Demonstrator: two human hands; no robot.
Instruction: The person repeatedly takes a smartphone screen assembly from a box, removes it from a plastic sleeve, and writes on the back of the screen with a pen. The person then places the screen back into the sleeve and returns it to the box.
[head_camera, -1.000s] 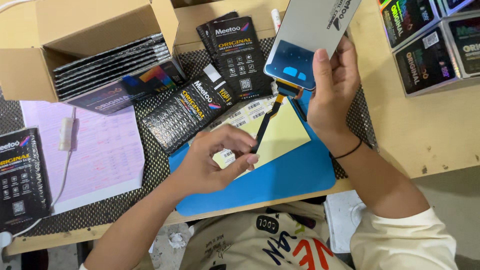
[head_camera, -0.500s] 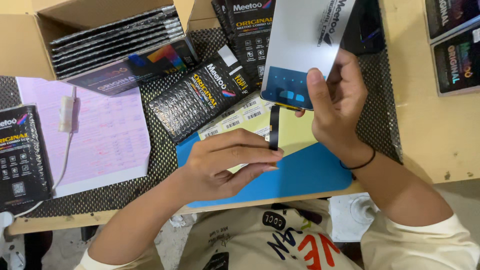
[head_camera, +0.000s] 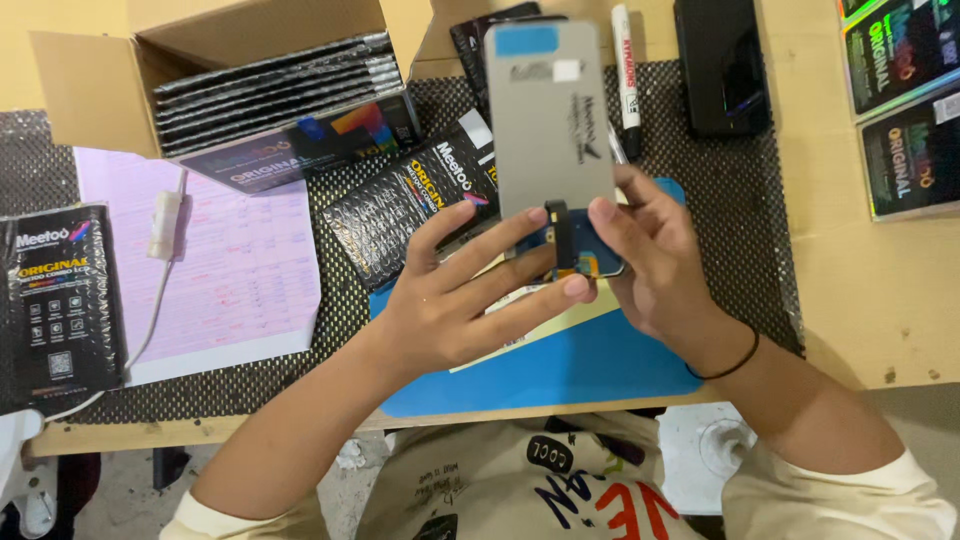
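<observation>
Both hands now on the grey screen panel (head_camera: 548, 120), raised upright above the blue mat (head_camera: 560, 370). Right hand (head_camera: 655, 265) gripping its lower edge; left hand (head_camera: 470, 300), up from the mat a second ago, fingers half-curled, pinching the black flex cable (head_camera: 558, 235).

Left hand (head_camera: 455, 300): I have it palm down, fingers (head_camera: 520, 262) stretched rightward, fingertips meeting the right hand.
Right hand (head_camera: 655, 260): I keep it curled, thumb (head_camera: 610, 222) pressed forward, clamped on something held upright.
Forearms: both bare, angled inward from below.
Right wrist: black band (head_camera: 730, 362) around it.
</observation>
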